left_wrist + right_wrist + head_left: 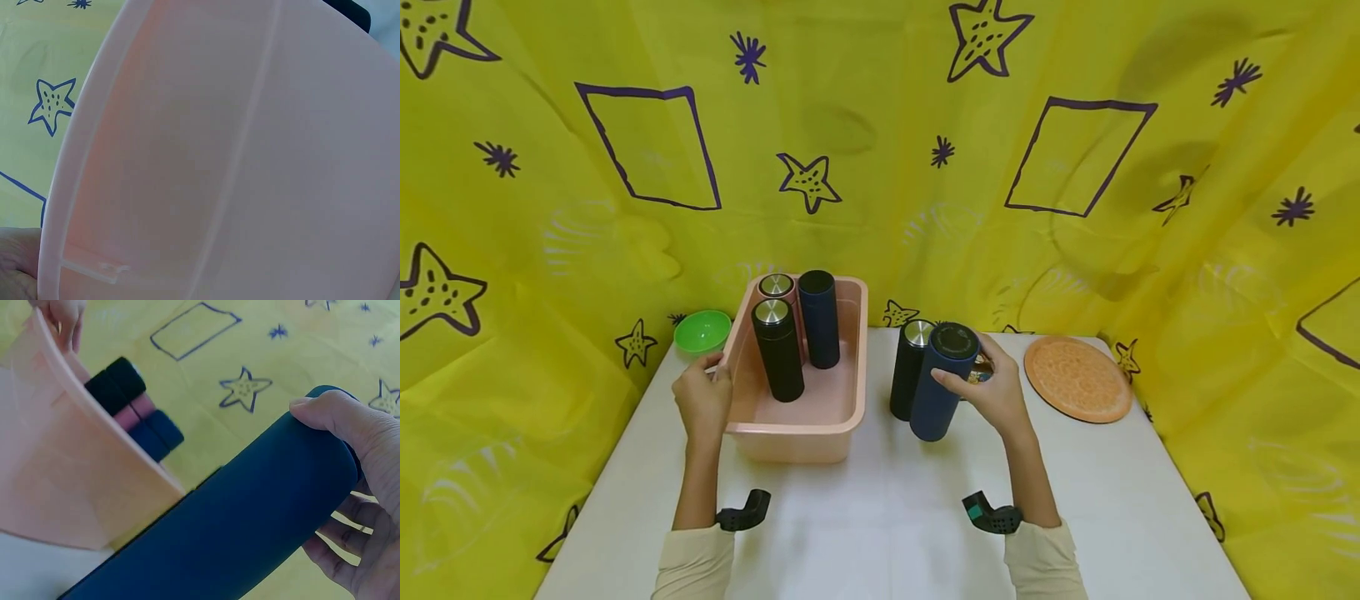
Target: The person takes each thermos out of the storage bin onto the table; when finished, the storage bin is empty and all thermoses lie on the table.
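My left hand [703, 402] grips the left rim of a pink plastic basin [793, 446], thumb and fingers at its edge. In the basin stand a black thermos flask [780, 360] with a silver-topped lid, a pink thermos flask [797, 321] partly hidden behind it, and a dark blue thermos flask [822, 329]. To the right of the basin, my right hand [1000, 390] grips another blue thermos flask [244, 494] near its top, fingers behind and thumb in front. Just behind that flask is a second black thermos flask [904, 379], overlapped by it in the head view.
A green bowl [702, 332] sits behind my left hand at the table's back left. At the back right lies a round orange board [1077, 379]. A small patterned item [981, 369] is mostly hidden by my right hand. Yellow curtains [880, 100] enclose the white table [865, 533].
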A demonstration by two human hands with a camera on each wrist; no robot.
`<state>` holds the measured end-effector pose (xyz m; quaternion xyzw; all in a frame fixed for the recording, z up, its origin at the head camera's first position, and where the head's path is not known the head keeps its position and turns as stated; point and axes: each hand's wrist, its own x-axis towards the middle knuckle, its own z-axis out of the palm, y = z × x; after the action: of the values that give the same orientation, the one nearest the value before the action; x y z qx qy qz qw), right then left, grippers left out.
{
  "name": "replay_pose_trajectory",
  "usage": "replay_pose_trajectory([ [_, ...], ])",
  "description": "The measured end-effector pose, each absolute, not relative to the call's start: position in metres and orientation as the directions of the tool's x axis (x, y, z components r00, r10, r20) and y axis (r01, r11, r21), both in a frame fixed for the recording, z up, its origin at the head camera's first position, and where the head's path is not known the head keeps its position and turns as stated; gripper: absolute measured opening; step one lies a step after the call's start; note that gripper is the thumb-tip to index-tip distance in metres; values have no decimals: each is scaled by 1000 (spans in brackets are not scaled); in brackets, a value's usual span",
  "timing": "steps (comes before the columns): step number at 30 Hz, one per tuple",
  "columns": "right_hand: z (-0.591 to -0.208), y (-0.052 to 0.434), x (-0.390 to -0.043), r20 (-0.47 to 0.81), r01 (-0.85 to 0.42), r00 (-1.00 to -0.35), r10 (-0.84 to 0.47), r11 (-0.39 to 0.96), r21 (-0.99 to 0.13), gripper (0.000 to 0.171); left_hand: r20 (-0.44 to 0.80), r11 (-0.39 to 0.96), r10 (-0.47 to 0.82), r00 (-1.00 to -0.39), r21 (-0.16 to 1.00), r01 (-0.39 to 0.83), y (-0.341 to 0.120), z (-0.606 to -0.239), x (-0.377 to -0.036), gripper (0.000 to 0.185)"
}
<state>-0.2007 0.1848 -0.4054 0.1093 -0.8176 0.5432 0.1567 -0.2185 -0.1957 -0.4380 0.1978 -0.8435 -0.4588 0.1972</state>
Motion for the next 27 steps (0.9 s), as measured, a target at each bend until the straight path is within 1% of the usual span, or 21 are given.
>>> replay_pose_trajectory([
  [7,-419,195,-207,317,-284,-948,34,364,-887,59,148,502,-518,-842,850,-160,-197,-438,-219,31],
  [13,-421,197,-207,262,-221,-963,60,379,-899,61,144,501,-517,-844,850,-162,-198,-440,-219,31],
  [20,-432,202,-213,250,-199,-964,89,381,-903,63,141,497,-522,-841,852,-166,-197,-440,-219,30],
  [27,-443,205,-223,206,-160,-973,104,340,-927,69,125,487,-522,-844,856,-174,-197,-438,-219,31],
])
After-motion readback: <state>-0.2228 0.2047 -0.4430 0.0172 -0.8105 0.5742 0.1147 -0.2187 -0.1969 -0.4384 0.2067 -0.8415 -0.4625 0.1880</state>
